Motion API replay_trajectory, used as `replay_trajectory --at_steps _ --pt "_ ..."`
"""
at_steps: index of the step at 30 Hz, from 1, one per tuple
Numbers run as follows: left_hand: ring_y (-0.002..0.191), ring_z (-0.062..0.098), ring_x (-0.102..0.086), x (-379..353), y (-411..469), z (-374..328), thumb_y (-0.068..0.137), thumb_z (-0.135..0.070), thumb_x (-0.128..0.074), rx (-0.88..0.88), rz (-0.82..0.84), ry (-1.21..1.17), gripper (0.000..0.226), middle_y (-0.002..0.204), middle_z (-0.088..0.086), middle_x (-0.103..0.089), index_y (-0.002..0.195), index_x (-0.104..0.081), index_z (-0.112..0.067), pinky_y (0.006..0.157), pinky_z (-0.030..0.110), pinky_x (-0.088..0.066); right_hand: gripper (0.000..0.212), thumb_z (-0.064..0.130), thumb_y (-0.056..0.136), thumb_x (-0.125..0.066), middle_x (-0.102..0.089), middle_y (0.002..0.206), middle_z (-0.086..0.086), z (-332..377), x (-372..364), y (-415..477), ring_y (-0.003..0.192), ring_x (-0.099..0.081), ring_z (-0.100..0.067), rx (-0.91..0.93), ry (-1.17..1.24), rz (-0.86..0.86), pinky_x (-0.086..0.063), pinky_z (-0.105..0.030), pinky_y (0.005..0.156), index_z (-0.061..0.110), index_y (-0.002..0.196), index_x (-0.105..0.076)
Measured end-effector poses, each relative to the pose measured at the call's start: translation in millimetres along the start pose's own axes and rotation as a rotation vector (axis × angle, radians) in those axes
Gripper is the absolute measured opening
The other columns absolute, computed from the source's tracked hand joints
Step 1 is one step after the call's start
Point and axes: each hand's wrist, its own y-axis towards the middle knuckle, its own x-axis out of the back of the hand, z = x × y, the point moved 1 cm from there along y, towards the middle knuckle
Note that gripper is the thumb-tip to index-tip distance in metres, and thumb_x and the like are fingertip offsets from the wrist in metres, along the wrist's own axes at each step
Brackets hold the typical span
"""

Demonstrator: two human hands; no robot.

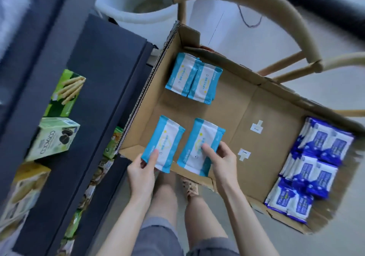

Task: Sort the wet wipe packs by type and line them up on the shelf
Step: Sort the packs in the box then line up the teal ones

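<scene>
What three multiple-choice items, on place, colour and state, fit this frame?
1. Where in the cardboard box do the dark blue packs lie?
A. its far left corner
B. along its right side
C. its middle

2. The left grip and the right grip each hold one pack. What colour are these?
A. green
B. dark blue
C. light blue and white

3. What is the left grip doing?
A. pinching a pack's near end
B. hanging free
C. pressing flat on the box floor

Key: 1 B, they are stacked against the right wall. 2 C, the left pack and the right pack both show light blue bands round a white panel. 3 A, its thumb lies on the left pack's face.
</scene>
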Motion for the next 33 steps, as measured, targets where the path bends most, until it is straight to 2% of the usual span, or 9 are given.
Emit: replay_trajectory --at_steps 5,9,12,16,19,23,25,28,33 --pt "0.065 0.001 -0.061 40.5 -81.6 17.5 0.091 -0.019 -0.061 -0.065 -0.068 -0.081 0.016 0.069 -0.011 -0.071 0.077 -0.068 -0.02 0.06 0.016 -0.048 0.018 0.014 0.092 -0.059 -0.065 0.071 0.007 -0.9 18.1 -64.8 0.064 -0.056 -0.005 0.09 -0.034 0.158 -0.044 -0.018 0.061 0.011 0.075 -0.065" --pt "0.061 0.007 -0.046 80.1 -149.0 36.4 0.088 -0.022 -0.065 -0.135 -0.214 -0.141 0.025 0.066 0.0 -0.057 0.066 -0.064 -0.012 0.057 0.025 -0.038 0.014 0.015 0.091 -0.061 -0.071 0.086 -0.004 -8.9 27.1 -123.4 0.076 -0.063 -0.013 0.15 -0.104 0.31 -0.05 -0.03 0.073 0.003 0.09 -0.069" --pt "0.063 0.008 -0.044 114.2 -192.4 34.0 0.087 -0.02 -0.067 -0.23 -0.324 -0.189 0.029 0.067 0.002 -0.054 0.07 -0.062 0.003 0.057 0.026 -0.036 0.009 0.013 0.089 -0.062 -0.073 0.085 0.0 -7.3 17.0 -170.7 0.075 -0.065 -0.01 0.255 -0.174 0.416 -0.051 -0.021 0.068 0.006 0.089 -0.069" --pt "0.053 0.001 -0.054 168.5 -237.7 18.6 0.084 -0.021 -0.07 -0.35 -0.481 -0.191 0.02 0.06 -0.008 -0.065 0.068 -0.066 -0.01 0.052 0.02 -0.044 0.016 0.008 0.088 -0.065 -0.073 0.097 -0.005 6.5 -14.0 -233.2 0.086 -0.069 -0.015 0.357 -0.202 0.596 -0.056 -0.025 0.074 0.004 0.103 -0.063" --pt "0.05 0.005 -0.041 215.1 -264.0 11.3 0.084 -0.025 -0.068 -0.474 -0.588 -0.171 0.032 0.05 0.0 -0.056 0.061 -0.06 -0.005 0.045 0.028 -0.034 0.02 0.005 0.085 -0.067 -0.073 0.09 -0.003 15.9 -42.8 -278.4 0.079 -0.069 -0.012 0.449 -0.207 0.716 -0.053 -0.02 0.064 0.006 0.102 -0.058" --pt "0.046 0.004 -0.036 284.7 -304.6 1.4 0.088 -0.018 -0.064 -0.538 -0.68 -0.221 0.027 0.044 -0.013 -0.048 0.064 -0.061 -0.006 0.043 0.017 -0.023 0.033 0.004 0.082 -0.07 -0.073 0.088 0.0 18.5 -88.4 -340.7 0.083 -0.07 -0.017 0.555 -0.251 0.857 -0.057 -0.03 0.07 0.011 0.11 -0.052" --pt "0.046 0.003 -0.039 322.7 -326.5 -2.1 0.088 -0.018 -0.064 -0.584 -0.709 -0.217 0.021 0.046 -0.011 -0.052 0.069 -0.065 -0.01 0.045 0.02 -0.029 0.043 0.002 0.081 -0.07 -0.072 0.096 -0.003 16.0 -112.2 -374.3 0.088 -0.07 -0.017 0.609 -0.261 0.945 -0.057 -0.031 0.074 0.014 0.116 -0.049" --pt "0.062 0.007 -0.057 382.7 -352.0 0.0 0.085 -0.017 -0.068 -0.638 -0.771 -0.278 0.009 0.069 -0.009 -0.069 0.077 -0.067 -0.021 0.055 0.028 -0.046 0.05 -0.001 0.08 -0.071 -0.072 0.096 0.003 5.5 -146.5 -424.6 0.086 -0.069 -0.013 0.682 -0.242 1.062 -0.056 -0.027 0.069 0.018 0.119 -0.047" --pt "0.068 0.018 -0.063 483.5 -379.2 8.6 0.084 -0.018 -0.069 -0.686 -0.827 -0.211 0.005 0.074 0.002 -0.07 0.08 -0.068 -0.018 0.057 0.033 -0.046 0.035 0.003 0.082 -0.07 -0.069 0.101 -0.002 -28.1 -202.4 -501.6 0.088 -0.069 -0.013 0.74 -0.239 1.15 -0.056 -0.023 0.065 0.018 0.105 -0.049"
